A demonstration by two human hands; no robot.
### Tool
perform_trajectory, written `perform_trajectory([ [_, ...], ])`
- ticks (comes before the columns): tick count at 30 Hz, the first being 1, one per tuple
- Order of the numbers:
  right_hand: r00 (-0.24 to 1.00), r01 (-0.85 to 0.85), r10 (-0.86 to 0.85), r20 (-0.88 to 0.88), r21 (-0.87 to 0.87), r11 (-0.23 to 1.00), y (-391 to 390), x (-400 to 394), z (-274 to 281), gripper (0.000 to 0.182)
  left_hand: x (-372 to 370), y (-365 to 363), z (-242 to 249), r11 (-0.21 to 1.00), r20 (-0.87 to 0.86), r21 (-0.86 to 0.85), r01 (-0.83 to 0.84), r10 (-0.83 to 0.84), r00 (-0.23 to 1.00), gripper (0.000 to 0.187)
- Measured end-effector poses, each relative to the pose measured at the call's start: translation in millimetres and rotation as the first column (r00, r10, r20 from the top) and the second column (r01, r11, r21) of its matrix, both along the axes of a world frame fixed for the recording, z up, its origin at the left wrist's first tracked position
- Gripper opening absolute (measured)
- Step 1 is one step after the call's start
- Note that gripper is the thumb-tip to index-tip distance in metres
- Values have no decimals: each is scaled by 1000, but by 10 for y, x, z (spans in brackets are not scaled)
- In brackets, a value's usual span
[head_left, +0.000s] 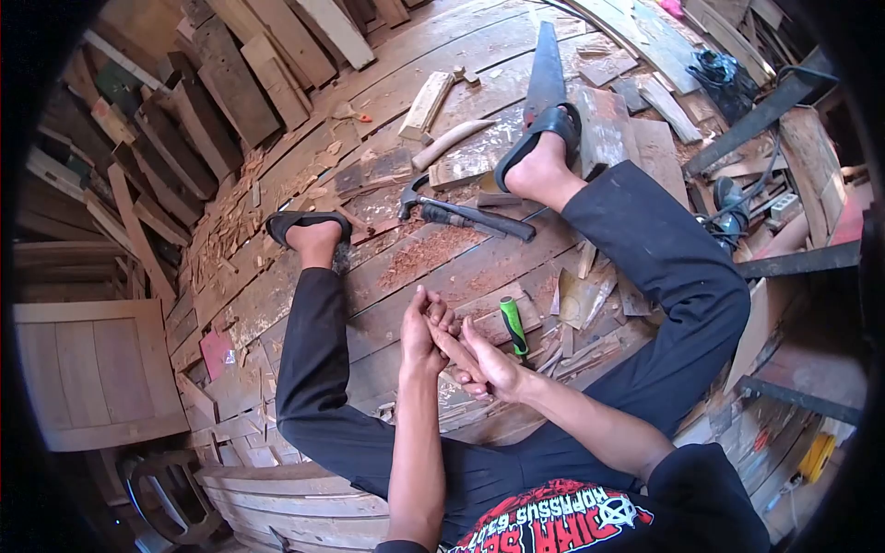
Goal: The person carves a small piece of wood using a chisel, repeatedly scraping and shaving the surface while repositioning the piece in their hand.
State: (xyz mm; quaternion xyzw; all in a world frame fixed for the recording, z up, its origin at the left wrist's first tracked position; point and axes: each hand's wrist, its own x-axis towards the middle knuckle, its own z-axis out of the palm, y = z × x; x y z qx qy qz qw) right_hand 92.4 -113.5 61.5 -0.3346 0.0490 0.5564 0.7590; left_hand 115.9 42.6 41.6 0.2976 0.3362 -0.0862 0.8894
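Observation:
A smooth, rounded piece of wood (pixel 454 350), shaped like a short handle, lies slantwise between my two hands above the floor. My left hand (pixel 422 334) curls its fingers around the upper end. Lower down, my right hand (pixel 495 365) grips the other end, with the thumb along its side. Just beyond my right hand is a green-and-black tool handle (pixel 513 324); its far end is hard to make out among the scraps. A claw hammer (pixel 498 223) rests on the boards farther forward, beside another dark-handled tool (pixel 447 216).
Between my sandalled feet and beyond lie wood shavings (pixel 429 253), a curved wooden piece (pixel 452 143), a wood block (pixel 428 103) and a handsaw (pixel 546 69). Planks (pixel 235 78) lean at the left above a panelled wooden door (pixel 101 369). A corded power tool (pixel 730 210) sits at right.

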Motion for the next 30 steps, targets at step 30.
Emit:
perform_trajectory([
  [30,682,9,395,615,-548,837,-220,-101,189,61,223,1637,-599,564,-58,783,-263,487,871,37],
])
